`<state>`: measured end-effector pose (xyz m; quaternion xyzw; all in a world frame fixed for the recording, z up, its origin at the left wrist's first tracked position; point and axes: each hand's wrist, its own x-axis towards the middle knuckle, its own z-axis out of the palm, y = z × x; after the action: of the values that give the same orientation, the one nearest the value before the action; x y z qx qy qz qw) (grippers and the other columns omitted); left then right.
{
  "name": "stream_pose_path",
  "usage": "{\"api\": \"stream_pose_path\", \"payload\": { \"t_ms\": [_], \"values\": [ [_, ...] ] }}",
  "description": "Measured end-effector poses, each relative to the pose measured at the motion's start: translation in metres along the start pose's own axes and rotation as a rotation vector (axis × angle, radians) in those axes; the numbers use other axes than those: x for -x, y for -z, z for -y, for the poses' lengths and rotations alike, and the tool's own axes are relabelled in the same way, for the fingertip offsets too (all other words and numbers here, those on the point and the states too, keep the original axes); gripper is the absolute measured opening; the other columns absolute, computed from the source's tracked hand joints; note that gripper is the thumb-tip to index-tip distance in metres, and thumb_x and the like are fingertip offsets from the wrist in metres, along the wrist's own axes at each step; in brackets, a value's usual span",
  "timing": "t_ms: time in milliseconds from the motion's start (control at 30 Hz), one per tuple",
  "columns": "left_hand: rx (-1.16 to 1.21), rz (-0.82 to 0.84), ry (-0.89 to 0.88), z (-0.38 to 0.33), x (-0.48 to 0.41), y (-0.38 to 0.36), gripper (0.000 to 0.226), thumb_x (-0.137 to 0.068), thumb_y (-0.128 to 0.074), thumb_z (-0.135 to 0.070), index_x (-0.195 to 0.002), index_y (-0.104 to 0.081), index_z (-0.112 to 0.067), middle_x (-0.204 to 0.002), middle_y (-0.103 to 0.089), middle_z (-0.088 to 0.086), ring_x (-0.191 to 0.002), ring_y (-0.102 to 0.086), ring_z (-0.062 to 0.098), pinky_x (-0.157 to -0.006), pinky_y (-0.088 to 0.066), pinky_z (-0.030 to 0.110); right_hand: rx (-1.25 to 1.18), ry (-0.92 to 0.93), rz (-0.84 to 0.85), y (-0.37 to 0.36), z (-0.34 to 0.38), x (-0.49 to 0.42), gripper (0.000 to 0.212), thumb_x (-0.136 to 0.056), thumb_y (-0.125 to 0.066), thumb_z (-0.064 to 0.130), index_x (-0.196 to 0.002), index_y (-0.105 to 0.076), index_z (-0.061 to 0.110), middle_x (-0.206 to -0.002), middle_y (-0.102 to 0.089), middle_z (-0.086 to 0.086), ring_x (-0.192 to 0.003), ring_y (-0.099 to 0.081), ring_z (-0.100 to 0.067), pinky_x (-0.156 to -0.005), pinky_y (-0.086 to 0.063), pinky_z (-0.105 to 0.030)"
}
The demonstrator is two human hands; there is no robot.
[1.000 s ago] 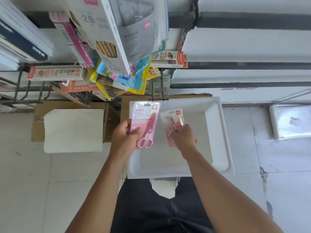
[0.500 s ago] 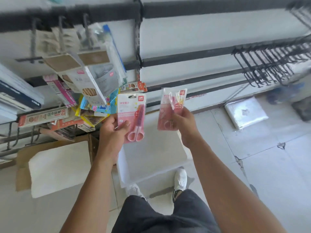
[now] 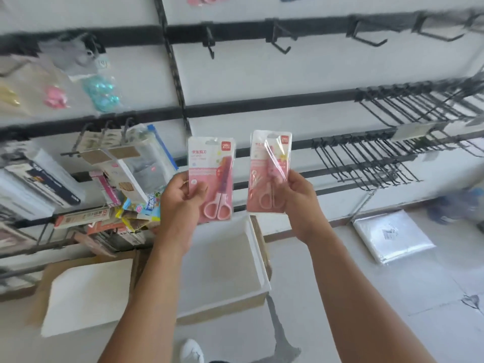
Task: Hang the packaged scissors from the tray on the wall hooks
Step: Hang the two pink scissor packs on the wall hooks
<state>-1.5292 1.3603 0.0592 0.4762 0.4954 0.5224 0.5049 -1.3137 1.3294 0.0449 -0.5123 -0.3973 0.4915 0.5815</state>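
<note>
My left hand [image 3: 179, 203] grips a pink pack of scissors [image 3: 213, 179] by its left edge and holds it upright in front of the wall. A second pink scissors pack [image 3: 269, 174] stands upright in my right hand [image 3: 298, 197], held by its right edge. Both packs are at chest height, side by side and apart. Below them the white tray [image 3: 255, 260] rests on a cardboard box, with nothing visible in the part that shows. Bare black wall hooks [image 3: 281, 44] stick out from the rail above, and rows of long hooks [image 3: 366, 158] fill the wall to the right.
Hanging stationery packs [image 3: 125, 163] and stacked boxes crowd the wall at left. A white sheet on a cardboard box [image 3: 86, 297] lies on the floor at lower left. A plastic-wrapped bundle [image 3: 392, 235] lies on the tiles at right. My shoe [image 3: 191, 351] shows at the bottom.
Both hands have lifted the two scissors packs from the tray up to the wall. The view has tilted upward, so higher rails and bare hooks show.
</note>
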Motion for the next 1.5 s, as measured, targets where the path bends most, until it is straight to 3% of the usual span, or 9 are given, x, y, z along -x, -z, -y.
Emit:
{"api": "stream_pose_path", "payload": {
  "t_ms": [233,333,400,567,733,933,1133,1300,1500],
  "values": [
    [0.119,-0.044,-0.083,-0.041,0.039,-0.085,0.030,-0.093,-0.062,-0.002,-0.120,-0.065,-0.014,-0.103,-0.078,0.000,-0.096,-0.073,0.018,-0.080,-0.056,0.032,-0.007,0.084,0.025,0.078,0.068,0.015,0.018,-0.102,-0.057,0.017,-0.108,-0.066,0.003,-0.097,-0.075,-0.017,-0.084,-0.074,-0.032,-0.076,-0.060,-0.051],
    [0.209,-0.029,-0.122,-0.061,0.045,-0.112,0.027,-0.092,-0.062,-0.002,-0.113,-0.069,-0.019,-0.103,-0.078,0.001,-0.098,-0.071,0.021,-0.090,-0.054,0.041,-0.008,0.159,0.040,0.097,0.098,0.016,0.012,-0.101,-0.057,0.014,-0.105,-0.066,0.008,-0.087,-0.076,-0.007,-0.073,-0.073,-0.023,-0.069,-0.059,-0.041],
    [0.300,0.009,-0.132,-0.075,0.044,-0.128,0.026,-0.091,-0.062,-0.004,-0.110,-0.069,-0.020,-0.102,-0.078,0.001,-0.095,-0.071,0.022,-0.087,-0.056,0.042,-0.016,0.199,0.047,0.108,0.116,0.015,0.010,-0.101,-0.057,0.012,-0.102,-0.067,0.009,-0.082,-0.076,-0.004,-0.069,-0.073,-0.019,-0.066,-0.060,-0.035],
    [0.439,0.033,-0.182,-0.108,0.026,-0.157,0.022,-0.091,-0.061,-0.005,-0.106,-0.068,-0.019,-0.092,-0.076,-0.003,-0.084,-0.072,0.018,-0.079,-0.057,0.040,-0.042,0.253,0.022,0.122,0.149,-0.004,0.018,-0.100,-0.059,0.014,-0.111,-0.065,0.001,-0.095,-0.074,-0.019,-0.076,-0.072,-0.030,-0.072,-0.061,-0.045],
    [0.388,0.016,-0.257,-0.128,0.001,-0.191,0.024,-0.088,-0.066,-0.005,-0.105,-0.073,-0.020,-0.100,-0.077,0.001,-0.101,-0.068,0.025,-0.103,-0.048,0.056,-0.032,0.300,-0.007,0.129,0.175,-0.033,0.018,-0.099,-0.059,0.014,-0.109,-0.065,0.000,-0.099,-0.075,-0.021,-0.076,-0.073,-0.034,-0.071,-0.062,-0.050],
    [0.368,0.085,-0.344,-0.156,-0.042,-0.237,0.025,-0.092,-0.065,-0.005,-0.103,-0.072,-0.026,-0.100,-0.078,-0.004,-0.099,-0.072,0.016,-0.091,-0.054,0.037,0.009,0.388,-0.102,0.154,0.212,-0.070,0.020,-0.098,-0.059,0.008,-0.109,-0.063,-0.009,-0.082,-0.072,-0.011,-0.055,-0.067,-0.017,-0.055,-0.055,-0.030],
    [0.321,0.137,-0.414,-0.181,-0.077,-0.284,0.026,-0.092,-0.065,-0.006,-0.114,-0.070,-0.018,-0.108,-0.078,-0.001,-0.102,-0.072,0.015,-0.084,-0.054,0.025,-0.029,0.431,-0.169,0.179,0.244,-0.103,0.021,-0.097,-0.060,0.010,-0.112,-0.062,-0.006,-0.101,-0.074,-0.024,-0.073,-0.073,-0.032,-0.061,-0.061,-0.042],
    [0.341,0.116,-0.471,-0.197,-0.089,-0.320,0.027,-0.092,-0.065,-0.005,-0.118,-0.067,-0.015,-0.096,-0.080,-0.005,-0.092,-0.074,0.007,-0.073,-0.053,0.014,-0.061,0.459,-0.181,0.206,0.267,-0.129,0.019,-0.095,-0.060,0.006,-0.108,-0.062,-0.007,-0.099,-0.073,-0.025,-0.073,-0.073,-0.031,-0.057,-0.058,-0.036],
    [0.320,0.022,-0.528,-0.216,-0.095,-0.361,0.030,-0.093,-0.067,-0.013,-0.122,-0.065,-0.017,-0.102,-0.079,-0.004,-0.096,-0.074,0.011,-0.076,-0.055,0.019,-0.069,0.519,-0.145,0.239,0.296,-0.154,0.018,-0.097,-0.059,0.013,-0.103,-0.064,-0.004,-0.071,-0.072,-0.001,-0.056,-0.069,-0.016,-0.048,-0.052,-0.023]
  ]
}}
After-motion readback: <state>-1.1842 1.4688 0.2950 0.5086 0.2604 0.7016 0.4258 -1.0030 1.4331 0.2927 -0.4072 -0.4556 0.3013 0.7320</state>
